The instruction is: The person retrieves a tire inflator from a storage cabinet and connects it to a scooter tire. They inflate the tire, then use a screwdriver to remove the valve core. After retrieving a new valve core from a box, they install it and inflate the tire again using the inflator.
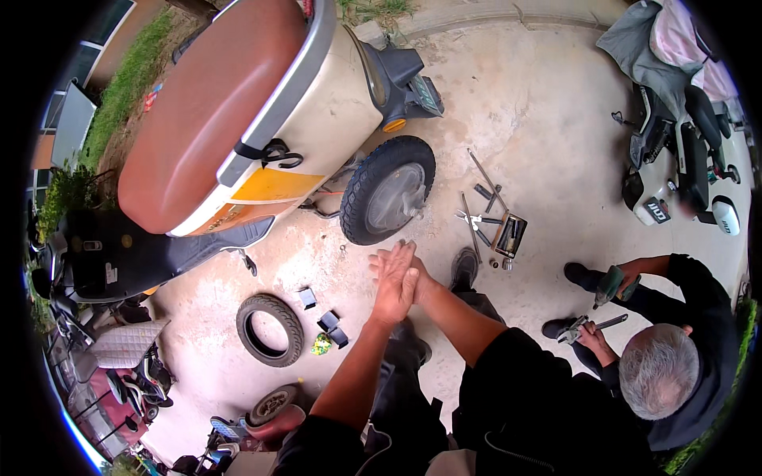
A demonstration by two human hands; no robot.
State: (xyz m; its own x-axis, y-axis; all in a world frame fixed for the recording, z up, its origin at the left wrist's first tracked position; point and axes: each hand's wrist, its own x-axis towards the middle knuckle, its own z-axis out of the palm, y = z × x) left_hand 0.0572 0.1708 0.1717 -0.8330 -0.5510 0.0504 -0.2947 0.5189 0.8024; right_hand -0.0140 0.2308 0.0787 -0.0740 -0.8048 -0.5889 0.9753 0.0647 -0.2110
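My left hand (390, 295) and my right hand (427, 287) are pressed together, fingers stretched out, near the rear wheel of a scooter. The left partly covers the right, whose fingers show only in part. No tool shows in either hand. Just beyond my fingertips stands the rear wheel (389, 190), with a black knobbly tyre and a dusty grey hub. It belongs to an electric scooter (329, 119) with a cream, orange and yellow body and a long brown seat (214, 111). A loose black tyre (294, 328) lies flat on the concrete at my left.
Right of the wheel lie a toolbox (520, 238), pliers (474, 217) and long bars (465, 214). Small dark boxes (328, 320) sit by the loose tyre. At right a person (659, 373) holds a green power drill (609, 284) and an adjustable wrench (573, 331). Another scooter (675, 151) stands behind them.
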